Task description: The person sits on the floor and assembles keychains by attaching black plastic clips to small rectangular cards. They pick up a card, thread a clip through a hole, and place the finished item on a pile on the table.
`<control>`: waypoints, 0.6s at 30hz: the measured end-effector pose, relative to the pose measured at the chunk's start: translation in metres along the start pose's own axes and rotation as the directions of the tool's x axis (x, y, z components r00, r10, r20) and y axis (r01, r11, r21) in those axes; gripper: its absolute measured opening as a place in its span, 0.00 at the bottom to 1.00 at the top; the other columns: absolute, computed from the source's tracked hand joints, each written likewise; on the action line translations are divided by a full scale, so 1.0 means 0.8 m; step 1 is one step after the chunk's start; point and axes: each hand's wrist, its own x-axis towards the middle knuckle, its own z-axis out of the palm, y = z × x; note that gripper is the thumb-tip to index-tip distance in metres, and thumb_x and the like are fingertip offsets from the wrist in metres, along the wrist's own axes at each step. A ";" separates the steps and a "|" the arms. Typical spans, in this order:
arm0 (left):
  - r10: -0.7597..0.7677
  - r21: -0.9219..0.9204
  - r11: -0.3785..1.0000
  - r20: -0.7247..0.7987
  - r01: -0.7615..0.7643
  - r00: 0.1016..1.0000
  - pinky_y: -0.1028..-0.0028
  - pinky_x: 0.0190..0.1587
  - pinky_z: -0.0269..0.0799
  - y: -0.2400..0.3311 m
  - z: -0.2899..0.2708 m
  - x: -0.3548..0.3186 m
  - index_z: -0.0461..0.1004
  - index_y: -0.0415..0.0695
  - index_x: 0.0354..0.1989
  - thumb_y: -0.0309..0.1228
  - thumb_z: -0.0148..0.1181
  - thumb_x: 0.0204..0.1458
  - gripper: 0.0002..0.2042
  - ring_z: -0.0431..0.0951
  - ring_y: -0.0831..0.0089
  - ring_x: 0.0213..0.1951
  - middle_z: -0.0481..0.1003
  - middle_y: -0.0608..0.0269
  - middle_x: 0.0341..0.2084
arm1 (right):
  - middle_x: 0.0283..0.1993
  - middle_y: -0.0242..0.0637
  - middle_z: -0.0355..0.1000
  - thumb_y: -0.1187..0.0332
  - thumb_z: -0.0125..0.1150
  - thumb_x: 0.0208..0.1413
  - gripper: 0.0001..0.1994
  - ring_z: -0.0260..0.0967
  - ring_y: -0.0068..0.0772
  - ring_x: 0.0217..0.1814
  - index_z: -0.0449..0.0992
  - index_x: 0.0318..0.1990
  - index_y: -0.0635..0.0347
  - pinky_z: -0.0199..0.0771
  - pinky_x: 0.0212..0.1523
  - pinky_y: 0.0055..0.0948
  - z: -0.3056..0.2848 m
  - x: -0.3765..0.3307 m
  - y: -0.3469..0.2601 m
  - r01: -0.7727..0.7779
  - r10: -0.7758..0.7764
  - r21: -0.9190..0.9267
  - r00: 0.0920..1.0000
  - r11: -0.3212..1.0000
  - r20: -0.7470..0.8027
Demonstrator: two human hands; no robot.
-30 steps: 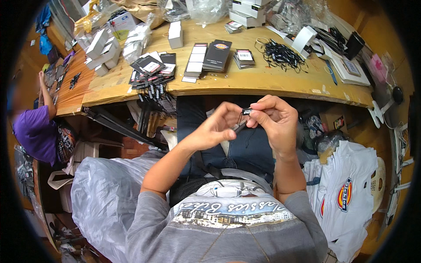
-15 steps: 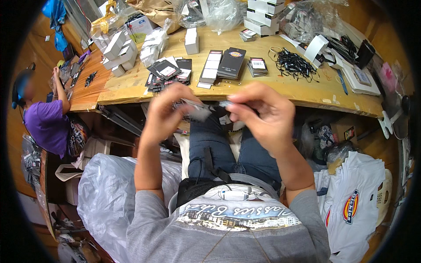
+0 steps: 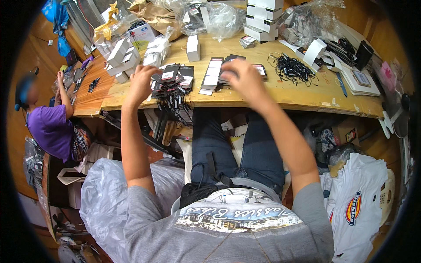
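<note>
My left hand [image 3: 143,83] is at the left side of a pile of black hang tags [image 3: 172,79], fingers loosely curved and apart, with nothing visible in them. Black strings [image 3: 174,107] from that pile dangle over the table's front edge. Over a stack of dark tags [image 3: 232,58] hovers my right hand [image 3: 243,81], smeared by motion; whether its fingers hold anything is hidden. Just left of it lies a stack of white-labelled tags [image 3: 212,72]. Part of a smaller tag stack [image 3: 260,70] shows to its right.
A tangle of black strings [image 3: 291,69] lies on the table [image 3: 280,96] at right. White boxes [image 3: 262,19] are stacked at the back, with more boxes [image 3: 120,57] at left. A person in purple [image 3: 50,120] sits at far left. White shirts [image 3: 353,197] lie at lower right.
My hands have moved apart and forward from above my lap to the table. The left has reached the tag pile, where strings now hang over the edge; the right has reached the dark stack.
</note>
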 end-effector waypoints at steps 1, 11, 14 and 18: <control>0.032 -0.081 0.996 -0.017 -0.034 0.999 0.71 0.43 0.58 0.008 -0.004 0.006 0.71 0.45 0.34 0.13 0.50 0.33 0.17 0.63 0.63 0.41 0.68 0.61 0.35 | 0.31 0.43 0.69 0.64 0.58 0.38 0.13 0.63 0.41 0.39 0.73 0.31 0.62 0.62 0.41 0.32 -0.016 0.017 0.008 -0.093 0.102 -0.143 0.993 0.985 0.054; 0.268 -0.535 0.845 0.411 -0.008 0.871 0.69 0.48 0.58 0.069 0.085 0.142 0.60 0.46 0.50 0.43 0.64 0.30 0.34 0.62 0.61 0.46 0.62 0.55 0.45 | 0.51 0.42 0.58 0.47 0.67 0.21 0.36 0.46 0.43 0.58 0.70 0.41 0.60 0.54 0.49 0.42 -0.003 0.105 0.080 -0.207 0.563 -0.603 0.665 0.770 0.491; 0.308 -0.467 0.882 0.470 -0.063 0.827 0.67 0.49 0.57 0.061 0.102 0.157 0.61 0.45 0.48 0.43 0.65 0.27 0.35 0.61 0.59 0.48 0.60 0.53 0.46 | 0.43 0.41 0.65 0.48 0.67 0.20 0.33 0.54 0.44 0.50 0.72 0.39 0.57 0.58 0.47 0.38 -0.001 0.101 0.075 -0.168 0.493 -0.599 0.753 0.783 0.435; 0.211 -0.475 0.880 0.353 -0.020 0.912 0.68 0.47 0.58 0.077 0.090 0.144 0.64 0.44 0.44 0.38 0.66 0.27 0.30 0.62 0.61 0.45 0.63 0.53 0.42 | 0.39 0.43 0.67 0.50 0.67 0.19 0.33 0.56 0.43 0.48 0.72 0.39 0.56 0.59 0.46 0.35 -0.004 0.093 0.080 -0.199 0.467 -0.583 0.809 0.788 0.356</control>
